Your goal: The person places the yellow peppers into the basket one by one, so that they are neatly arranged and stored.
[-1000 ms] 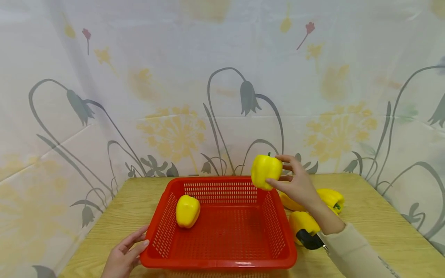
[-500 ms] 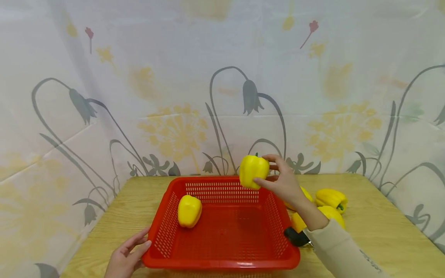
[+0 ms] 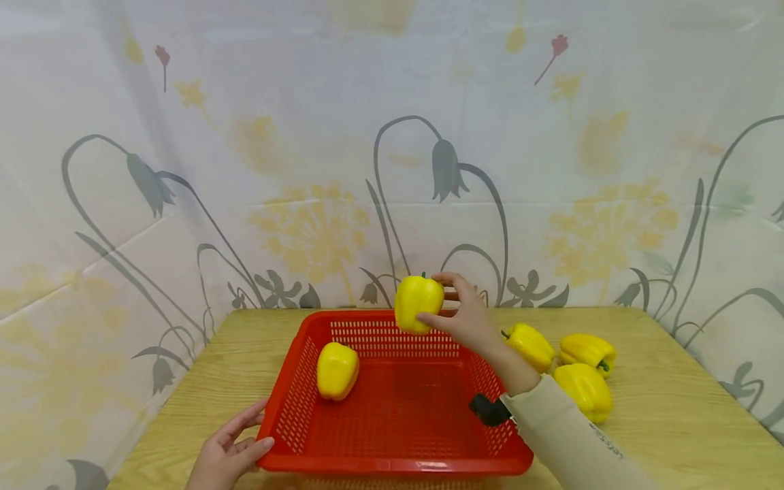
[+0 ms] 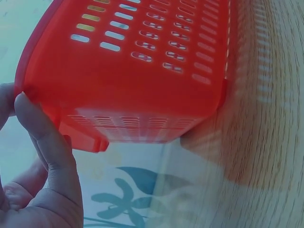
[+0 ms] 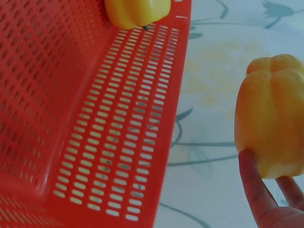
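A red basket [image 3: 392, 465] with perforated sides stands on the table, one yellow pepper [image 3: 337, 371] lying inside at its left. My left hand [image 3: 228, 449] pinches the basket's left rim near the front corner; the left wrist view shows thumb and fingers [image 4: 42, 128] at the rim. Above the basket's back side, my right hand [image 3: 468, 316] grips a second yellow pepper [image 3: 419, 304] between thumb and fingers, stem up. In the right wrist view this pepper [image 5: 273, 116] is clear of the basket wall [image 5: 118, 123].
Several yellow peppers lie on the wooden table [image 3: 674, 408] right of the basket, among them one at the back [image 3: 586, 352] and one nearer [image 3: 583, 393]. A black object [image 3: 490, 410] shows at my right wrist. A flower-patterned sheet [image 3: 306, 136] hangs behind.
My right hand has carried its pepper leftward from the basket's back right corner toward the middle of its back side. My left hand has stayed on the rim.
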Demonstrator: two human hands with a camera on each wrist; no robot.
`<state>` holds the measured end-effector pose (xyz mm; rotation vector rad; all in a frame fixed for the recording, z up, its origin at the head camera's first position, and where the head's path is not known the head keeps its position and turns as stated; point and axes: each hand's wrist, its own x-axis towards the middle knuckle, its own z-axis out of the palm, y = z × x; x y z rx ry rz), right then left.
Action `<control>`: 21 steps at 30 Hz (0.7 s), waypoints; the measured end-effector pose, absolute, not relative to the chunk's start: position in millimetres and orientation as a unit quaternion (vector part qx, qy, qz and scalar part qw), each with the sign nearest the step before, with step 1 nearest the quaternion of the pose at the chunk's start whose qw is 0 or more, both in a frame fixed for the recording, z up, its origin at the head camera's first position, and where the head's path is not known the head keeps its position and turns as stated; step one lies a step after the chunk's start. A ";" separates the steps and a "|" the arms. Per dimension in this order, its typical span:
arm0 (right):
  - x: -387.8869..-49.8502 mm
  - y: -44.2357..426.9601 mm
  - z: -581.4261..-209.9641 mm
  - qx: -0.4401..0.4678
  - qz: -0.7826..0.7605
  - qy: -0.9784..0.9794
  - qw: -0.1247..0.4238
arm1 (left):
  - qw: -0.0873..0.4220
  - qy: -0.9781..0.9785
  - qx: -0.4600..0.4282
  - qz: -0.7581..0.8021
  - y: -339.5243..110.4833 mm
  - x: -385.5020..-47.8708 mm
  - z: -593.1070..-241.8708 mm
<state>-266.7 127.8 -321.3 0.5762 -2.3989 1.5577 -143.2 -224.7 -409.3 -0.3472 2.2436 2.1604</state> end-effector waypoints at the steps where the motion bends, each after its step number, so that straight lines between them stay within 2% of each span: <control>1: -267.4 125.5 -322.0 0.196 0.532 -0.816 0.110 | 0.005 0.715 -0.114 0.690 -224.3 -143.3 -409.2; 21: -278.8 89.3 -337.7 0.172 0.538 -0.820 0.094 | -0.004 0.693 -0.117 0.711 -224.1 -145.2 -412.2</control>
